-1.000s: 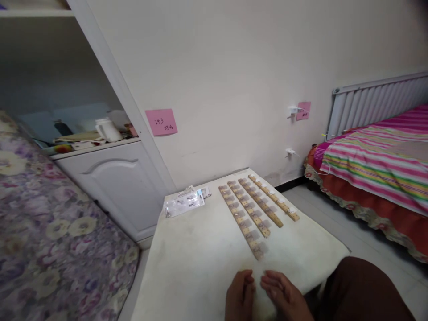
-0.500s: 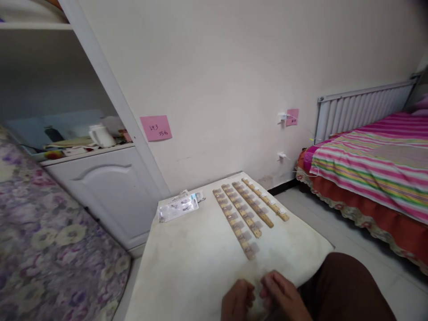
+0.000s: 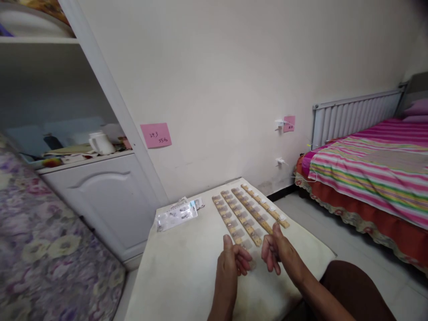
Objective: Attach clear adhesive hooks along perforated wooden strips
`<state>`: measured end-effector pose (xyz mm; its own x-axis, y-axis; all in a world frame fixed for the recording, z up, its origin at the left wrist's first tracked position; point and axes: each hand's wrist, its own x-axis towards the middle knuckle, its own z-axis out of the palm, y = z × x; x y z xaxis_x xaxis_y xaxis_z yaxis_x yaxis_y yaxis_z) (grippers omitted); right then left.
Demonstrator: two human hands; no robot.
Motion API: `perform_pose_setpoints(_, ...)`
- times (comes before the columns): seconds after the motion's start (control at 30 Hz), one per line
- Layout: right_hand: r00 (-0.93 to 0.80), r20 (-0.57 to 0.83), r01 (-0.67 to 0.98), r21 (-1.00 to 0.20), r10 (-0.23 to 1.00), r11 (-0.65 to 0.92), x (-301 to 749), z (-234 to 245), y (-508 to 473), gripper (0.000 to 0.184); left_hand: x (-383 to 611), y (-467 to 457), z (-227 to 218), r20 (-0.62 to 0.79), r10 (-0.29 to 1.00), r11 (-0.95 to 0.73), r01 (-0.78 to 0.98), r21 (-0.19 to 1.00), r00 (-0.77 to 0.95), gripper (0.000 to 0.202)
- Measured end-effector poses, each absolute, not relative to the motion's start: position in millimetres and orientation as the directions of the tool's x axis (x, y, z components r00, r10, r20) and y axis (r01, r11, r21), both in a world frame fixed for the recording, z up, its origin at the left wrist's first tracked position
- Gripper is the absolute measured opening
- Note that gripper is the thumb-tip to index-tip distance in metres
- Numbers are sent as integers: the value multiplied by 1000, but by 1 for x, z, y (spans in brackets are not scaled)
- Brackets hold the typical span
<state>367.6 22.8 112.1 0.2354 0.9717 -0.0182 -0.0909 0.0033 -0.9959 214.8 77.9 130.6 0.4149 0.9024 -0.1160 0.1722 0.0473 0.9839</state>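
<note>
Left hand [image 3: 230,261] and right hand [image 3: 278,247] face each other at lower centre, loosely curled, thumbs raised, both apparently unladen. Four wooden strips [image 3: 240,218] lie just beyond on the table [image 3: 180,267], right of centre; contact with them I cannot judge. The step looks like an empty-handed pause; grasping a strip would call for lowered fingers. Left of centre, clear packaging [image 3: 177,216] seems to hold small dark pieces (too small to identify).

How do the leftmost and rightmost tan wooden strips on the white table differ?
The leftmost tan wooden strip carries greyish translucent squares; the rightmost tan wooden strip carries white pieces. The left hand partly hides the leftmost; the rightmost shows unobstructed. Both lie on the white table.
</note>
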Motion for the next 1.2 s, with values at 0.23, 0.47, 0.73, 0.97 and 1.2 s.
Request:
perform_pose_setpoints(0.23,303,6,-41,-999,953,19,365,119,22,80,212,83,135,-119,920,56,175,983,374,85)
perform_pose_setpoints(0.47,306,5,-22,-1000,952,12,367,116,23,78,204,87,135,-111,929,55,167,985,353,85)
perform_pose_setpoints(0.73,305,-5,-4,-1000,952,-4,363,109,24,79,197,84,127,-114,935,61,163,985,337,84)
perform_pose_setpoints(0.97,297,2,8,-1000,955,0,357,111,20,78,193,85,121,-120,931,67,161,985,344,84)
perform_pose_setpoints(1.2,281,-7,20,-1000,960,-13,363,96,25,75,193,87,115,-110,929,52,171,984,353,81)
